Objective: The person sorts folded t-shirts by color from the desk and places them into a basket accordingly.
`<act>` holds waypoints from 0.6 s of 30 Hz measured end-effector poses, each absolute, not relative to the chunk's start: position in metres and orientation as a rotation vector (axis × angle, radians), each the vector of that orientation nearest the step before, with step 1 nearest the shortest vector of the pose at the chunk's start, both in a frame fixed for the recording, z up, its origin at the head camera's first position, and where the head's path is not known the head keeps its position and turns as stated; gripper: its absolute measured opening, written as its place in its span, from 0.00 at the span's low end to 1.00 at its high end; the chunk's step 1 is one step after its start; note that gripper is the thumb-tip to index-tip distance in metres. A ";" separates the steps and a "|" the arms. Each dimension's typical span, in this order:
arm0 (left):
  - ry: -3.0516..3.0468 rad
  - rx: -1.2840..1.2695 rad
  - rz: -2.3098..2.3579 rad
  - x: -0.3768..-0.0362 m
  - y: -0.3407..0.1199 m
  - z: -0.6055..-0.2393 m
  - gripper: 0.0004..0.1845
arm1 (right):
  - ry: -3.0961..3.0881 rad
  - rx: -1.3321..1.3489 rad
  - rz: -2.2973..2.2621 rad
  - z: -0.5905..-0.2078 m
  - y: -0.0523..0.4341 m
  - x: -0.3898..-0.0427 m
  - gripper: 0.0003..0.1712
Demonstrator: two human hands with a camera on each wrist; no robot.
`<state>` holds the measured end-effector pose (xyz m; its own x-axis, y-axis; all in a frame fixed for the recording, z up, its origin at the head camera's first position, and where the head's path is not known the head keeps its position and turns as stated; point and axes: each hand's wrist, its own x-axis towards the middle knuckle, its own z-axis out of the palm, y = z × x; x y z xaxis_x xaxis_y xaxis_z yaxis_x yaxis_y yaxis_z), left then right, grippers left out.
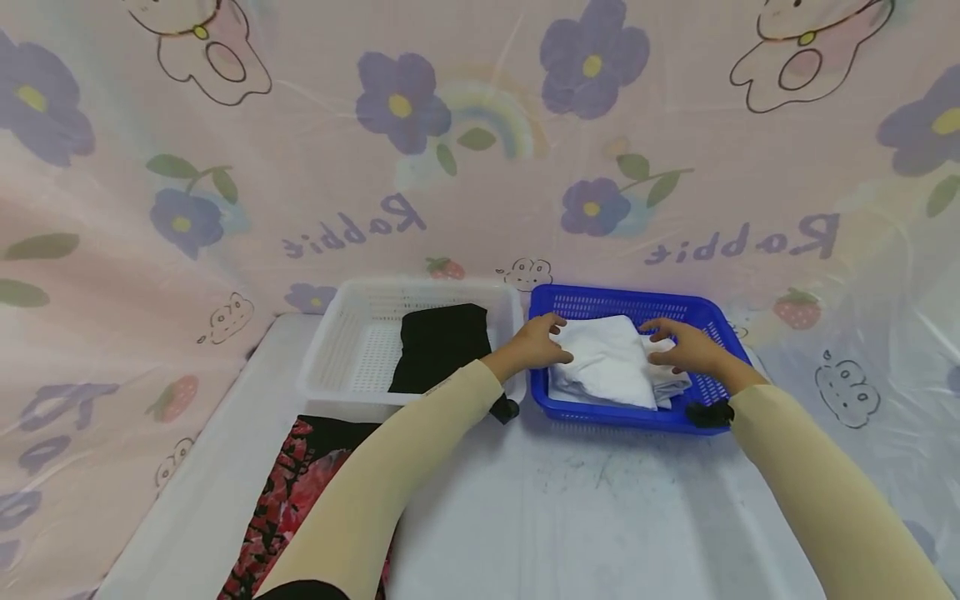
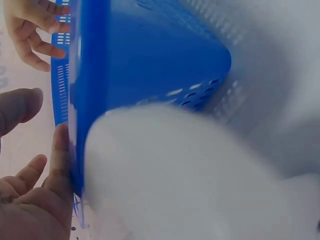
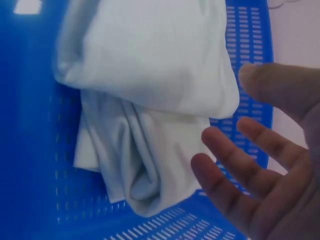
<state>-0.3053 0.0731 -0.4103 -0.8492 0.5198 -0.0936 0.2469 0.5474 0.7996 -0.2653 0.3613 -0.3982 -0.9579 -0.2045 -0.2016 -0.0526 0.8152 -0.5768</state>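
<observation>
Pink floral backdrop fills head view; right wrist shows right hand spread beside white cloth.

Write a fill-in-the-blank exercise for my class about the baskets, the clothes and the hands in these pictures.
1. The folded white cloth lies in the ____ basket.
2. The white basket holds a ____ garment.
3. Both hands, left hand and right hand, rest on the ____ cloth.

Missing words: blue; black; white
</observation>
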 end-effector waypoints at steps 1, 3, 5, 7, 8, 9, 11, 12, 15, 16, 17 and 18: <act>2.455 0.634 1.223 -0.304 0.072 -0.411 0.34 | 2.750 -0.210 -0.873 -0.399 0.361 -0.264 0.33; 2.428 0.634 1.268 -0.302 0.068 -0.412 0.34 | 2.761 -0.245 -0.895 -0.401 0.358 -0.262 0.32; 2.403 0.634 1.310 -0.299 0.064 -0.413 0.33 | 2.774 -0.273 -0.912 -0.402 0.356 -0.259 0.32; 2.368 0.633 1.359 -0.295 0.058 -0.412 0.32 | 2.798 -0.293 -0.908 -0.401 0.352 -0.256 0.32; 2.350 0.632 1.384 -0.293 0.055 -0.412 0.32 | 2.811 -0.298 -0.902 -0.400 0.350 -0.254 0.32; 2.341 0.634 1.396 -0.291 0.051 -0.411 0.31 | 2.826 -0.305 -0.895 -0.400 0.348 -0.252 0.31; 2.327 0.647 1.422 -0.288 0.043 -0.410 0.31 | 2.853 -0.315 -0.888 -0.398 0.343 -0.249 0.30; 2.326 0.654 1.430 -0.286 0.039 -0.410 0.31 | 2.864 -0.326 -0.890 -0.396 0.340 -0.247 0.30; 2.346 0.672 1.432 -0.281 0.024 -0.409 0.31 | 2.869 -0.358 -0.933 -0.393 0.330 -0.242 0.29; 2.356 0.672 1.434 -0.279 0.020 -0.408 0.31 | 2.867 -0.366 -0.951 -0.391 0.327 -0.240 0.29; 2.362 0.667 1.434 -0.277 0.015 -0.408 0.31 | 2.862 -0.375 -0.971 -0.390 0.323 -0.238 0.29; 2.359 0.663 1.442 -0.274 0.010 -0.408 0.31 | 2.857 -0.384 -0.987 -0.390 0.320 -0.236 0.29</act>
